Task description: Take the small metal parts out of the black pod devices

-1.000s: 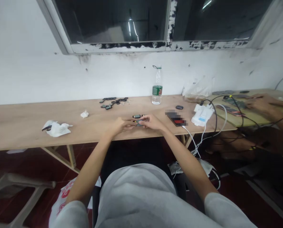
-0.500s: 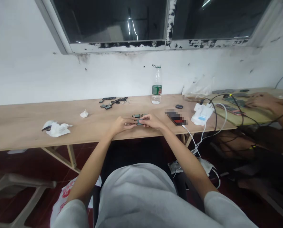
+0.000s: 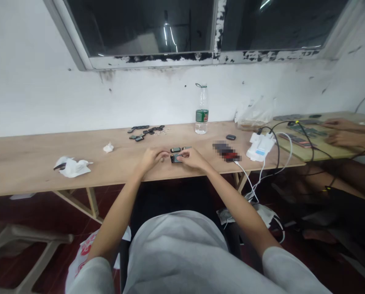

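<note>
The small dark part [image 3: 176,158] lies under the fingers of the right hand [image 3: 192,158], lightly pinched or merely touched, I can't tell; the left hand [image 3: 153,159], loosely curled, is just beside it.

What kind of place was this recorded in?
Probably a small makeshift workshop: a plain wooden bench, small dark parts piled on it, and a neighbouring worker's hands at a yellowish board.
</note>
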Tool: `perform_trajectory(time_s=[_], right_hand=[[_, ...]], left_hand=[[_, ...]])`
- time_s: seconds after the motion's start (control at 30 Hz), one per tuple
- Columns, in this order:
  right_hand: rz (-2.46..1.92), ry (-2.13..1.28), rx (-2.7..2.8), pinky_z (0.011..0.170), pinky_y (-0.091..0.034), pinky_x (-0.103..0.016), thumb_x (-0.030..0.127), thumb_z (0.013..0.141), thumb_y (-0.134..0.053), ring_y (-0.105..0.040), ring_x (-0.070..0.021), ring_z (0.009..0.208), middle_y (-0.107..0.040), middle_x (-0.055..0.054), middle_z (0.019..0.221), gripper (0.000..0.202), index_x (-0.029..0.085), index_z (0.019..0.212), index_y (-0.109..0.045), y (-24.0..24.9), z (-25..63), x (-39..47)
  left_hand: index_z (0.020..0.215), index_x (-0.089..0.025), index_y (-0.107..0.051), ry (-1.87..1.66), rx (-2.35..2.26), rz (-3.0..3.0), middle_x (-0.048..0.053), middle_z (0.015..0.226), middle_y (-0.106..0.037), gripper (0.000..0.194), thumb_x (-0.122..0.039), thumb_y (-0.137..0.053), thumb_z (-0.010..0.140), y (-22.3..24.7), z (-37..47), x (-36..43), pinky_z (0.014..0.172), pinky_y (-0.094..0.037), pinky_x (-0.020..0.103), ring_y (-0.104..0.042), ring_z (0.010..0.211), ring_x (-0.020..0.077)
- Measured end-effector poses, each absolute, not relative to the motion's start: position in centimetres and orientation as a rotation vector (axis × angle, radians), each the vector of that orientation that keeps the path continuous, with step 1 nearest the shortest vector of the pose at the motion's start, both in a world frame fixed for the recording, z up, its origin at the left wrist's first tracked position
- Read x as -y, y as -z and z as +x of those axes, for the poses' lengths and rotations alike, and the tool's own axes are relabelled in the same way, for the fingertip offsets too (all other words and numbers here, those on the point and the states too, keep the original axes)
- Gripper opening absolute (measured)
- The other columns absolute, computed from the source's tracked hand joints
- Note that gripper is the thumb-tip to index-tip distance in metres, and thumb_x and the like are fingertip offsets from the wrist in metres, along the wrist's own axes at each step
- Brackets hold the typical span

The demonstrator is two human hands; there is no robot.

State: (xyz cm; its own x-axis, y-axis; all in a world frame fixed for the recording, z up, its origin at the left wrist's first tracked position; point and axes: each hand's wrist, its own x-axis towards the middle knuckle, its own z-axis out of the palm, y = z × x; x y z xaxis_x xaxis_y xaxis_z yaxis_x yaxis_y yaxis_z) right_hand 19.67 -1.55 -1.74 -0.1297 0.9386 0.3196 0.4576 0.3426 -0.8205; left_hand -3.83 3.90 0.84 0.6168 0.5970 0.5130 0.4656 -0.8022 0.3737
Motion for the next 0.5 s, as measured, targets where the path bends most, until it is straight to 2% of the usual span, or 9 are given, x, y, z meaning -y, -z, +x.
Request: perform_trajectory(time_s=[0.1, 0.2, 0.33, 0.43, 0.5], right_hand=[[-1.340, -0.580, 1.748, 0.062, -0.040, -0.025, 0.029, 0.079, -0.074, -0.057, -0.0144, 0.066, -0.067, -0.002, 0.073, 0.021, 0.014, 0.094, -0.071, 2.0, 19.5, 1.6], [-1.370, -0.516, 1.813, 0.062, -0.039, -0.024, 0.024, 0.080, -0.073, -0.056, -0.0135, 0.064, -0.063, 0.001, 0.070, 0.014, 0.017, 0.089, -0.067, 2.4, 19.5, 1.7], [-1.396, -0.343, 1.899, 0.069, -0.039, -0.028, 0.026, 0.082, -0.073, -0.056, -0.0160, 0.071, -0.065, -0.002, 0.076, 0.010, 0.017, 0.083, -0.068, 1.9, 19.3, 1.9], [-1.310, -0.248, 1.955, 0.078, -0.042, -0.031, 0.026, 0.083, -0.075, -0.058, -0.0199, 0.082, -0.068, -0.007, 0.086, 0.010, 0.017, 0.083, -0.071, -0.5, 19.4, 4.1], [-1.170, -0.227, 1.891, 0.081, -0.044, -0.032, 0.025, 0.089, -0.068, -0.058, -0.0205, 0.086, -0.068, -0.007, 0.090, 0.008, 0.019, 0.086, -0.072, -3.0, 20.1, 6.7]], left_hand=[[0.097, -0.020, -0.075, -0.901, -0.917, 2.581, 0.008, 0.100, -0.079, 0.035, -0.049, -0.057, 0.093, -0.8, -5.0, -5.2, 0.083, -0.056, 0.033, -0.074, 0.091, 0.0246], [0.099, -0.018, -0.071, -0.753, -0.901, 2.426, 0.009, 0.091, -0.079, 0.042, -0.057, -0.068, 0.083, -0.2, -6.3, -6.7, 0.085, -0.058, 0.038, -0.074, 0.089, 0.0267], [0.100, -0.016, -0.069, -0.697, -0.870, 2.273, 0.012, 0.093, -0.079, 0.053, -0.059, -0.078, 0.071, 0.7, -7.2, -7.9, 0.086, -0.060, 0.042, -0.075, 0.088, 0.0274], [0.098, -0.016, -0.072, -0.687, -0.862, 2.290, 0.012, 0.097, -0.079, 0.048, -0.055, -0.079, 0.072, 1.0, -7.1, -7.9, 0.083, -0.060, 0.040, -0.075, 0.087, 0.0265], [0.099, -0.016, -0.074, -0.668, -0.856, 2.325, 0.011, 0.096, -0.079, 0.043, -0.050, -0.077, 0.074, 1.2, -6.9, -7.8, 0.082, -0.060, 0.039, -0.074, 0.086, 0.0256]])
